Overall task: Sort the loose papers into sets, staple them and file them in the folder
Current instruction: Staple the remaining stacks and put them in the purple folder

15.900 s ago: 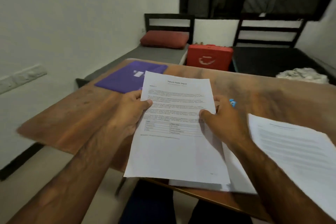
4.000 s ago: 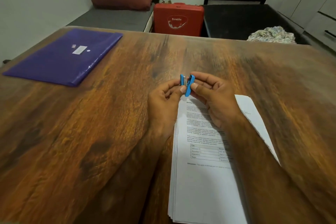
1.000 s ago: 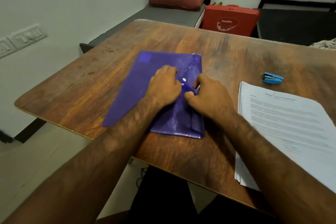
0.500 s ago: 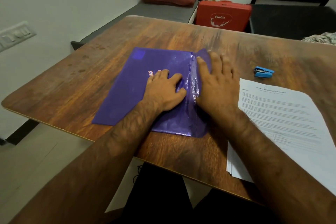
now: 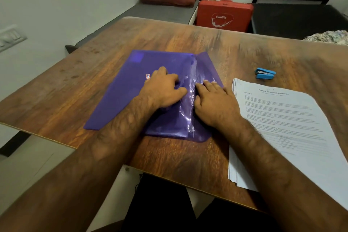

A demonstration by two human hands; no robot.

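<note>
Pressing on a flat purple translucent plastic folder [image 5: 130, 98] with both hands. It lies in the middle of the brown wooden table [image 5: 62, 98], with its flap [image 5: 206, 67] folded out to the right. The left hand [image 5: 163, 90] rests on the folder's body with fingers bent, tips near the crease; honestly can't tell if they pinch the plastic. The right hand [image 5: 214, 103] lies flat on the flap, fingers relaxed and fairly straight, gripping nothing. The stack of white printed papers [image 5: 282, 118] sits just right of the folder, and the small blue stapler [image 5: 265, 74] is beyond the stack's top edge. A red plastic case [image 5: 224, 15] stands behind the table.
</note>
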